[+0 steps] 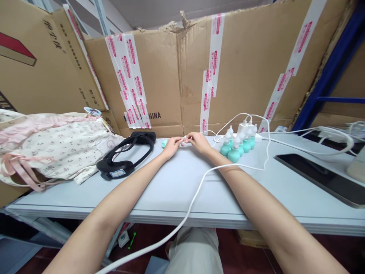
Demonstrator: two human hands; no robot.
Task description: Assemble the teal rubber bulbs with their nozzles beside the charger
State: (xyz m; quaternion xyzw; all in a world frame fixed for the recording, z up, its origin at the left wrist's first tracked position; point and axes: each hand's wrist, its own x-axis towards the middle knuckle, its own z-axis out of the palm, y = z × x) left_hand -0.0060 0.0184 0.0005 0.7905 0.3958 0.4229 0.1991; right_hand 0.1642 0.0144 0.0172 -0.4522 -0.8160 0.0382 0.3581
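Observation:
My left hand [171, 147] and my right hand [199, 142] meet near the back of the table, with fingertips pinched together. Between them is a small white piece [184, 143], mostly covered by the fingers, so its exact shape is hard to make out. A small teal piece [164, 144] lies just left of my left hand, partly hidden behind it. To the right of my right hand, several teal squeeze bulbs [234, 153] with translucent pointed nozzles stand upright in a close group.
A white cable [199, 186] loops across the table and over my right forearm. Behind the bulbs sits a white charger [243, 128]. A black headset [128, 152] and floral fabric bag [62, 146] lie left, a dark phone [322, 177] right. Cardboard [239, 68] walls the back.

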